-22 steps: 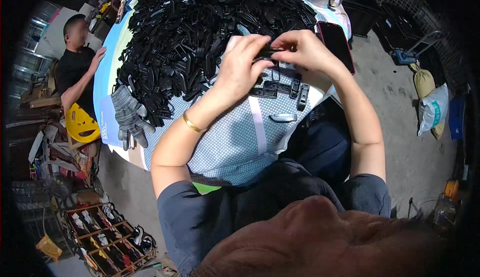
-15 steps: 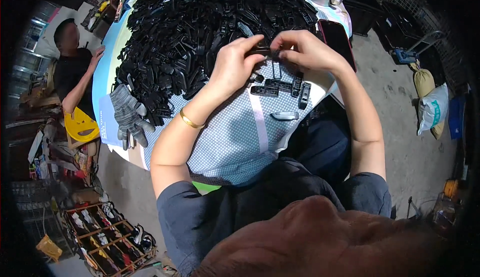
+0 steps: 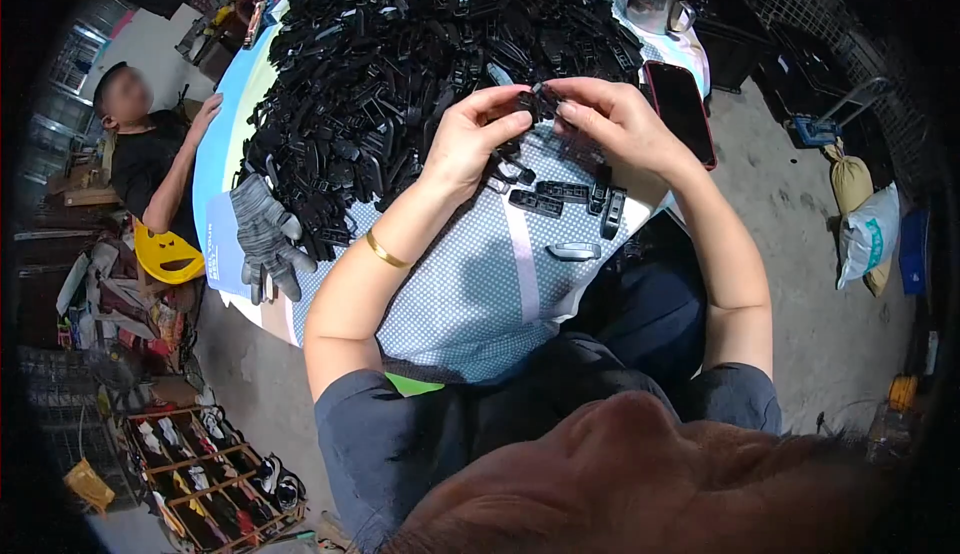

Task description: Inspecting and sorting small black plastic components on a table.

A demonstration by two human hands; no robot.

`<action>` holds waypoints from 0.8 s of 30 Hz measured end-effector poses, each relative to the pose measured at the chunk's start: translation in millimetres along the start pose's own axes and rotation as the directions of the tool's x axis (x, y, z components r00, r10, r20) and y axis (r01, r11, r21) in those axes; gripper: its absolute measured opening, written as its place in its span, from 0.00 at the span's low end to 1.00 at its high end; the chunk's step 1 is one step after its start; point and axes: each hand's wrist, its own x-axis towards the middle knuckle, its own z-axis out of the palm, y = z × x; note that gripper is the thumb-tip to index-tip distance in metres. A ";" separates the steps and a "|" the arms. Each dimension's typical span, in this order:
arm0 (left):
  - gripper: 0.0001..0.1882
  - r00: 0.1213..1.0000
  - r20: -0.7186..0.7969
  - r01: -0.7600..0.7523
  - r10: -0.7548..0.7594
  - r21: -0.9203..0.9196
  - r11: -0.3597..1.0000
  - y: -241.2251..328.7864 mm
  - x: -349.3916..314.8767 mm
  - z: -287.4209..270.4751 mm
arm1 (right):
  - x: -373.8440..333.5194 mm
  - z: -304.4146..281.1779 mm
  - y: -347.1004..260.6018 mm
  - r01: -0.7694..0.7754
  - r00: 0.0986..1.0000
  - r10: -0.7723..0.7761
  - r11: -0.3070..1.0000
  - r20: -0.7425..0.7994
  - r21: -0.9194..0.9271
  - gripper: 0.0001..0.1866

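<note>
My left hand (image 3: 470, 141) and my right hand (image 3: 622, 126) meet at the near edge of a big heap of black plastic parts (image 3: 370, 74). My left thumb and fingers pinch a small black plastic part (image 3: 527, 102). The right fingertips close on a dark piece beside it; whether both hands hold one part or two I cannot tell. Just below them on the dotted cloth (image 3: 450, 274) lie several black clip-like parts (image 3: 562, 192), and nearer to me a lone grey-topped part (image 3: 575, 252).
A grey knitted glove (image 3: 265, 229) lies left of the heap. To the right are a phone (image 3: 680, 109) and a metal mug (image 3: 655, 2). Another person (image 3: 150, 154) sits at the left, one hand on the table edge. Sacks (image 3: 868, 234) stand on the floor at right.
My fingertips have come closer together, the right hand turning inward over the small part. The view has shifted slightly. The other person's head has turned.
</note>
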 end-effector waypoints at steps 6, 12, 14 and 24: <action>0.17 0.990 -0.072 -0.112 0.118 0.085 0.990 -0.2 -1.0 5.4 | 1.5 17.9 -3.2 -0.091 0.986 0.124 0.960 -0.112 0.263 0.12; 0.17 0.979 -0.098 -0.164 0.179 0.141 0.976 1.7 -4.5 5.7 | 0.4 28.4 -5.2 -0.023 0.981 0.073 0.964 -0.179 0.264 0.11; 0.17 0.980 -0.104 -0.157 0.171 0.126 0.980 1.8 -5.8 6.0 | 1.9 29.6 -2.9 -0.011 0.980 0.058 0.971 -0.188 0.240 0.11; 0.12 0.982 0.018 -0.189 0.188 0.091 0.978 13.1 -7.3 9.4 | 0.8 28.8 -13.7 -0.112 0.976 0.112 0.994 -0.188 0.009 0.17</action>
